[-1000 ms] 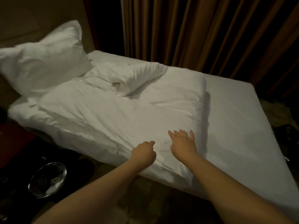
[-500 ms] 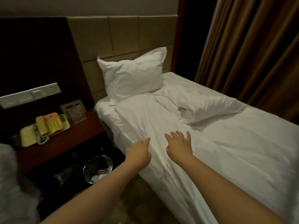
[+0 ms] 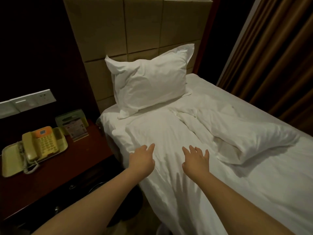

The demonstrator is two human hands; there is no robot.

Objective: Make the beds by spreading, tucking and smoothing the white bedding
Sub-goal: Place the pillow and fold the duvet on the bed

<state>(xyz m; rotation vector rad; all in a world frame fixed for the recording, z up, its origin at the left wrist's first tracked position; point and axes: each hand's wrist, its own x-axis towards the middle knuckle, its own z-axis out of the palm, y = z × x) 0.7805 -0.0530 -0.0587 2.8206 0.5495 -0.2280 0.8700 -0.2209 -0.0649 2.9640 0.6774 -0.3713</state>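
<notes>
White duvet (image 3: 169,133) lies over the near side of the bed (image 3: 211,89), creased, with its left edge hanging over the bedside. The far top corner (image 3: 250,134) is folded back on itself into a bunched lump, right of centre. The sheet is exposed beyond it, toward the curtain (image 3: 279,56).

Pillow (image 3: 149,82): white, propped upright and leaning on the tan padded headboard (image 3: 144,31), with its lower edge on the top of the duvet.

Left hand (image 3: 142,160): over the duvet near its left edge, palm down. Grip is apart, fingers loosely extended forward, holding nothing.
Right hand (image 3: 196,161): just beside the left, a gap between them, palm down. Grip is apart, fingers spread, nothing held. A finger shadow falls on the cloth under the right wrist. Can't tell whether either palm is touching the fabric.

Both forearms are bare and reach in from the lower edge.

Left of the bed:
- dark red-brown tabletop (image 3: 59,167)
- yellow phone (image 3: 40,143) with an orange top, on a pale yellow tray (image 3: 11,160), coiled cord trailing at the front
- card stand (image 3: 74,126) behind the phone, near the bed
- white switch panel (image 3: 28,100) on the dark wall above

The room is dim and the space under the tabletop is too dark to read.
</notes>
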